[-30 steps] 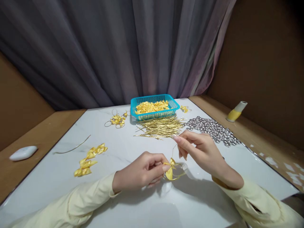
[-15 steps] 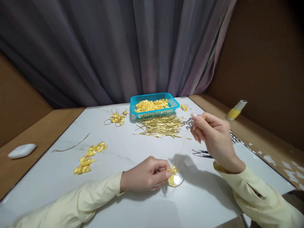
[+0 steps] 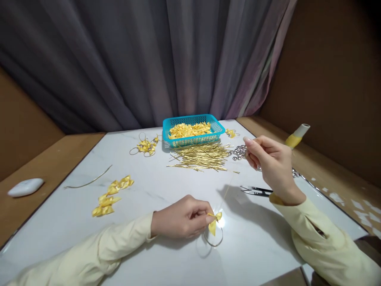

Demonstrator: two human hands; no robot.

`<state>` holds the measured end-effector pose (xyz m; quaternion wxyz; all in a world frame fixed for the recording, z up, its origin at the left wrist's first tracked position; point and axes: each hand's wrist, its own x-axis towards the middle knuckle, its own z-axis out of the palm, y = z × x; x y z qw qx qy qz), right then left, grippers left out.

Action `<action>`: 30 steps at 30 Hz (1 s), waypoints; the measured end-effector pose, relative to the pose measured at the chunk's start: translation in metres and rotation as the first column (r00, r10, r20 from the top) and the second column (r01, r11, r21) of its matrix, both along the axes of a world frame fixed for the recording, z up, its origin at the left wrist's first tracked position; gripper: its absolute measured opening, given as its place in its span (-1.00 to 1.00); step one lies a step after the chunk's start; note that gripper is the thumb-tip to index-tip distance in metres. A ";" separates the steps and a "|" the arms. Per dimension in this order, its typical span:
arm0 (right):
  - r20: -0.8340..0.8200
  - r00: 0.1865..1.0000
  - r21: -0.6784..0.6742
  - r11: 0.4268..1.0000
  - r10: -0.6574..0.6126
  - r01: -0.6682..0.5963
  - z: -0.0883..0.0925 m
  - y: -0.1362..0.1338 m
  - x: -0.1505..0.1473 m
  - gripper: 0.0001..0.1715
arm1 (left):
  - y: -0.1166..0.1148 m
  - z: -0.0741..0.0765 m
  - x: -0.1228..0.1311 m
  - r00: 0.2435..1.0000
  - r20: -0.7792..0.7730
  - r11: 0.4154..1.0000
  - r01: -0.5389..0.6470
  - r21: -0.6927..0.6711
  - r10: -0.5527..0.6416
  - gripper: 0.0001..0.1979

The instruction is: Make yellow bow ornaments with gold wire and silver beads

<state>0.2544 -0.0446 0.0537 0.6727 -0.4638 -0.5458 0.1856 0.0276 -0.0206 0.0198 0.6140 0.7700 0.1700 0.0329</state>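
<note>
My left hand [image 3: 181, 217] rests on the white table [image 3: 166, 258] and pinches a small yellow ribbon bow [image 3: 214, 221] with a gold loop hanging under it. A thin gold cord [image 3: 228, 190] runs taut from the bow up to my right hand [image 3: 269, 161]. That hand is raised above the table at the right, its fingers pinched on the cord's end. Small snips [image 3: 256, 191] lie on the table below the right wrist.
A teal basket [image 3: 193, 130] of yellow ribbon pieces stands at the back, with a heap of gold cords [image 3: 202, 156] before it and silver bells [image 3: 238, 151] to the right. Finished bows [image 3: 146, 147] and loose yellow bows [image 3: 111, 195] lie left. A white object [image 3: 25, 186] and a yellow-wound spool [image 3: 297, 136] sit on the wooden ledges.
My right hand has pulled the cord up and away to the right, drawing it taut and uncovering the snips. The left hand still pinches the bow; the loop under it has shrunk.
</note>
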 end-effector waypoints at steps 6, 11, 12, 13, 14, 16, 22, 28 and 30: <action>0.026 0.989 -0.065 0.988 0.142 -0.141 0.003 0.001 0.002 -0.74 | 0.003 0.008 0.000 0.999 -0.034 0.998 -0.039 0.050 0.041 -0.78; -0.198 0.866 -0.116 0.866 0.460 -0.486 0.006 -0.006 -0.006 -0.72 | 0.006 0.020 -0.001 0.997 -0.066 0.988 -0.028 0.154 0.039 -0.78; -0.213 0.837 -0.159 0.827 0.504 -0.539 0.007 -0.009 -0.009 -0.71 | 0.006 0.023 -0.001 0.997 -0.063 0.979 -0.025 0.201 0.038 -0.78; -0.198 0.824 -0.224 0.794 0.530 -0.565 0.006 -0.011 -0.012 -0.71 | 0.007 0.026 -0.002 0.998 -0.054 0.967 -0.021 0.255 0.036 -0.78; -0.149 0.824 -0.309 0.766 0.547 -0.564 0.006 -0.013 -0.016 -0.71 | 0.007 0.029 -0.002 0.999 -0.044 0.951 -0.014 0.308 0.028 -0.79; 0.007 0.815 -0.480 0.717 0.579 -0.505 0.004 -0.016 -0.024 -0.71 | 0.008 0.034 -0.004 1.000 -0.019 0.917 -0.001 0.398 0.009 -0.79; 0.285 0.671 -0.694 0.630 0.685 -0.348 -0.004 -0.020 -0.039 -0.66 | 0.008 0.040 -0.007 0.999 -0.036 0.883 0.023 0.469 -0.006 -0.77; 0.345 0.544 -0.741 0.577 0.765 -0.342 -0.006 -0.021 -0.034 -0.87 | 0.007 0.042 -0.007 0.998 -0.049 0.887 0.054 0.458 -0.035 -0.82; 0.310 0.531 -0.760 0.541 0.789 -0.360 -0.006 -0.021 -0.032 -0.85 | 0.008 0.042 -0.007 0.998 -0.053 0.887 0.056 0.458 -0.036 -0.81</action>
